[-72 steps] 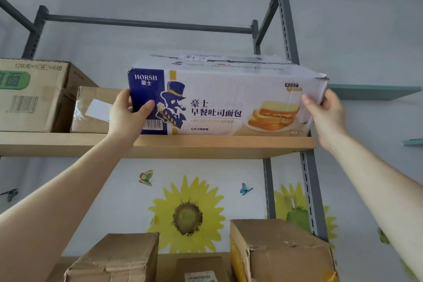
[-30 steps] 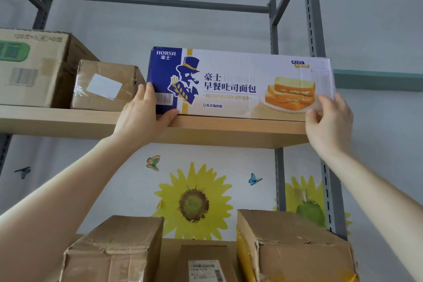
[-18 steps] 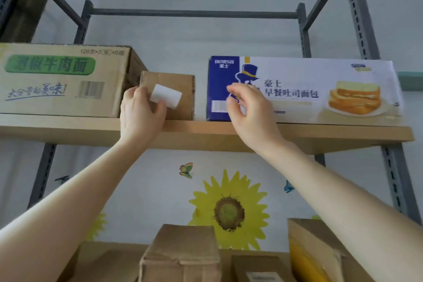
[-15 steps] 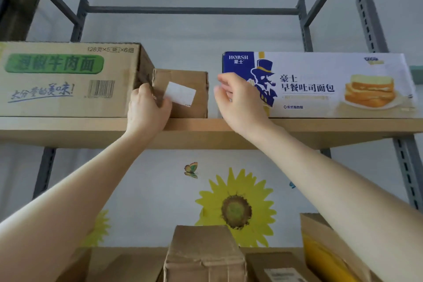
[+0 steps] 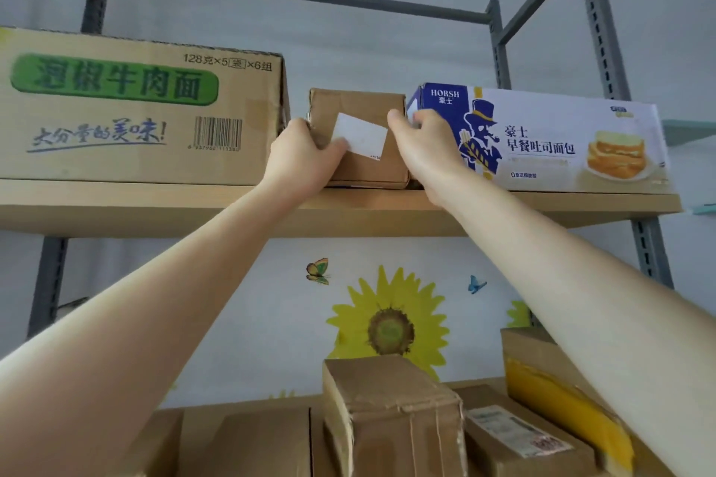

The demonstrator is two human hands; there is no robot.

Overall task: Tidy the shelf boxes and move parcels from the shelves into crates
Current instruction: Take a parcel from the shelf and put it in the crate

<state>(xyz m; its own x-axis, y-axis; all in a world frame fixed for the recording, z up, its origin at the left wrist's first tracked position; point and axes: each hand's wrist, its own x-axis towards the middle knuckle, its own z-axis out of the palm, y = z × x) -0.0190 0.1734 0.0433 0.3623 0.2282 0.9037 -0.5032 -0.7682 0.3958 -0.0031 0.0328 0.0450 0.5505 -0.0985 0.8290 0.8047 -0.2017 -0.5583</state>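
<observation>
**Steel rack** [image 5: 598, 31]: grey uprights and crossbars. Its top and left side run out of view.

**Upper shelf board** [image 5: 155, 209]: pale wood. The left end is cut off at the frame edge.

**Noodle carton** [image 5: 135, 108]: brown, with a green label and a barcode. It stands at the left of the upper shelf board, and its left end is cut off.

**Bread box** [image 5: 550, 139]: long and white with a blue end marked HORSH and a picture of sliced toast. It stands at the right of the same board, its lower left corner hidden behind the right hand.

**Lower-shelf stock**: a taped carton [image 5: 391, 410] sits in the centre. A yellow-taped carton [image 5: 558, 391] is on the right, partly behind the right forearm. Between them lies a flat parcel [image 5: 515, 434] whose label is too blurred to read. All three are cut off at the bottom edge.

**Sunflower sticker** [image 5: 389, 325]: on the wall, with its base hidden behind the taped carton.

**Small brown parcel** [image 5: 364, 166]: on the upper shelf board between the noodle carton and the bread box, just beside each. The print on its white label [image 5: 360, 135] is too small to read.

**Left hand** [image 5: 300, 157]: its grip holds the parcel's left side, with the thumb lying across the front and touching the label's lower left corner. The fingers go round the side, out of sight.

**Right hand** [image 5: 422, 143]: its grip holds the parcel's right edge. The fingers curl into the narrow gap beside the bread box, where the fingertips are hidden.

**Butterfly stickers** [image 5: 318, 270]: small, on the wall either side of the sunflower.
</observation>
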